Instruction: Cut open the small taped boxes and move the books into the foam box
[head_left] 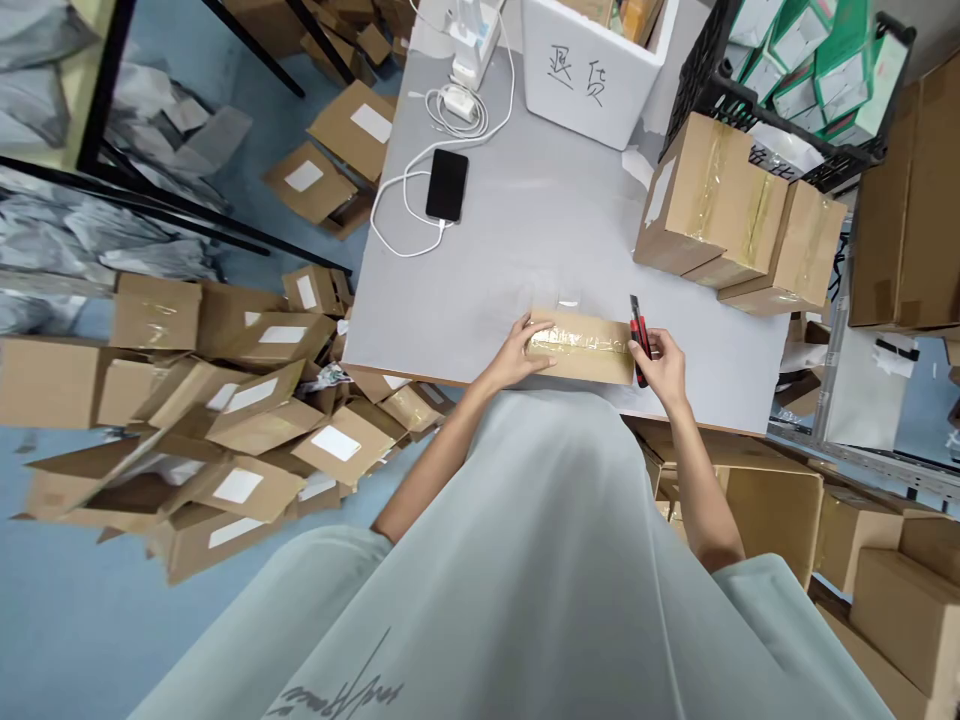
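A small cardboard box (pixel 581 365) with clear tape along its top lies at the front edge of the grey table (pixel 540 230). My left hand (pixel 517 355) grips the box at its left end, thumb and fingers on either side. At the box's right end, my right hand (pixel 661 362) is closed round a red and black box cutter (pixel 639 335). The cutter points away from me, its dark tip up beyond the box's far edge. Whether the right hand also touches the box is hard to tell.
A black phone (pixel 448 185) charges by a white cable at the back left. Several taped boxes (pixel 694 200) stand right, near a white bin (pixel 592 90) and a black crate (pixel 701 60) of green-white packs. Opened cartons (pixel 247 400) heap on the floor at left.
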